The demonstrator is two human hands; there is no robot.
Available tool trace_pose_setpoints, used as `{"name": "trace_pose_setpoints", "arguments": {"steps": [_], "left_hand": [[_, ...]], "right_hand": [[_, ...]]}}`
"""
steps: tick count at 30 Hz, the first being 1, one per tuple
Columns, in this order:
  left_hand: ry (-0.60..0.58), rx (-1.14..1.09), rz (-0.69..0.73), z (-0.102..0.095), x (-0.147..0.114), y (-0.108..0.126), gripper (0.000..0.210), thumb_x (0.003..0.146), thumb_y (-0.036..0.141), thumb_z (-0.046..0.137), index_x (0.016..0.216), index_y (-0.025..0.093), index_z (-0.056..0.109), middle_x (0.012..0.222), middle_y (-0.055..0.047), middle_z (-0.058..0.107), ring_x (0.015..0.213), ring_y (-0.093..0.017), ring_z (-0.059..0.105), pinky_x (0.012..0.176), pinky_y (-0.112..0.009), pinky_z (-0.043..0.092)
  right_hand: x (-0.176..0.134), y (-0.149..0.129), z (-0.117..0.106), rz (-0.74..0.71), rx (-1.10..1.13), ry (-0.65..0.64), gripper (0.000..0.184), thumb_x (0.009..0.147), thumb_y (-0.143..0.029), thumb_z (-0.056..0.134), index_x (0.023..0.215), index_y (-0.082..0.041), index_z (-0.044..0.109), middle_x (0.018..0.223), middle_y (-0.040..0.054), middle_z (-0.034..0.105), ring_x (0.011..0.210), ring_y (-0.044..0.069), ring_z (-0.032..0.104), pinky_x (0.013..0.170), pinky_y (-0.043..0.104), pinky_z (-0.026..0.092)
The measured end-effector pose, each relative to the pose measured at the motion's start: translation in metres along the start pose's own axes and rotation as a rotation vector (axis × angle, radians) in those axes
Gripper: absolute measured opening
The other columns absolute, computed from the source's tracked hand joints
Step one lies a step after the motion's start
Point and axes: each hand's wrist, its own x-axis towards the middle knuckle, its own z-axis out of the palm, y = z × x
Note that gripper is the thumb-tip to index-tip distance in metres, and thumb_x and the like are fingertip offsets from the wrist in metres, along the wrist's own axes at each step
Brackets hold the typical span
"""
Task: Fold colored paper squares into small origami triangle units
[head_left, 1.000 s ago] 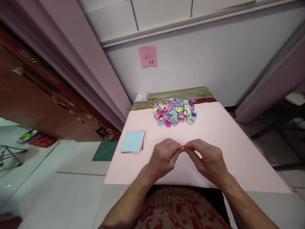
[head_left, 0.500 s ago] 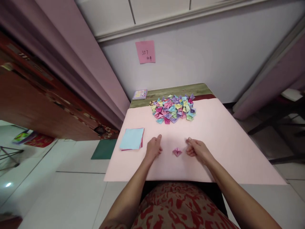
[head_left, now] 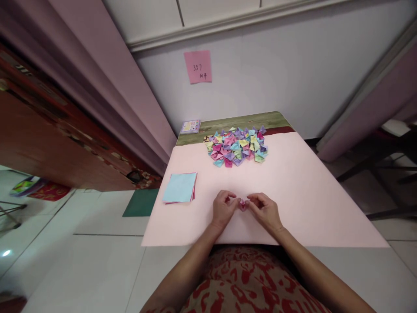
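Two bare hands meet over one small folded pink piece (head_left: pixel 243 206), low on the pink sheet (head_left: pixel 309 191) that covers most of the bench (head_left: pixel 224 126). The left hand's (head_left: pixel 223 209) fingers are curled partly closed, their tips at the piece's left side; the right hand's (head_left: pixel 266 213) match them from the other side. Whether each truly pinches it or only presses against it is too small to tell.

The likeliest trouble, as I judge it, is damage to the paper: with the tips drawing on opposite sides, an uneven pull could tear a corner or open a crease. Pressing too hard could flatten the shape, and a slack touch could let it skid on the sheet.

As for edges, both forearms cross the front rim, so a piece dropped towards the body has only a short run before falling. The stack of square sheets (head_left: pixel 180 188) sits near the left edge, apart from the left hand; a wide elbow or sleeve there could push its loose, fanned layers over. Beyond the hands, the heap of folded papers (head_left: pixel 236 148) leaves a strip of sheet between, where a careless reach could scatter it. The widest open room lies right of the right hand
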Motion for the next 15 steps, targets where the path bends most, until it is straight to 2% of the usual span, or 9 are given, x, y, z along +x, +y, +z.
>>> {"name": "trace_pose_setpoints", "arguments": {"steps": [7,10,15], "left_hand": [[-0.095,0.056,-0.038,0.01,0.0,-0.003,0.008,0.077,0.024,0.065,0.074,0.017,0.066,0.076,-0.002,0.064,0.072,-0.015,0.058,0.07,-0.028,0.046],[-0.126,0.068,-0.041,0.007,0.0,-0.005,0.012,0.08,0.023,0.061,0.071,0.017,0.066,0.074,-0.002,0.065,0.072,-0.016,0.058,0.07,-0.028,0.046],[-0.17,0.064,-0.012,-0.004,-0.001,-0.008,0.015,0.086,0.026,0.057,0.077,0.018,0.066,0.078,-0.003,0.067,0.074,-0.016,0.06,0.071,-0.028,0.046]], "right_hand": [[0.001,-0.002,0.0,0.009,-0.133,-0.04,0.025,0.084,-0.042,0.062,0.092,-0.02,0.071,0.078,0.0036,0.069,0.065,0.016,0.061,0.064,0.028,0.05],[0.002,-0.003,-0.002,-0.004,-0.131,-0.047,0.022,0.084,-0.037,0.06,0.092,-0.019,0.071,0.079,0.0039,0.069,0.065,0.017,0.061,0.064,0.029,0.049],[0.004,-0.003,-0.008,-0.032,-0.171,-0.079,0.022,0.083,-0.029,0.056,0.098,-0.02,0.071,0.086,0.0052,0.071,0.066,0.017,0.063,0.064,0.029,0.051]]}}
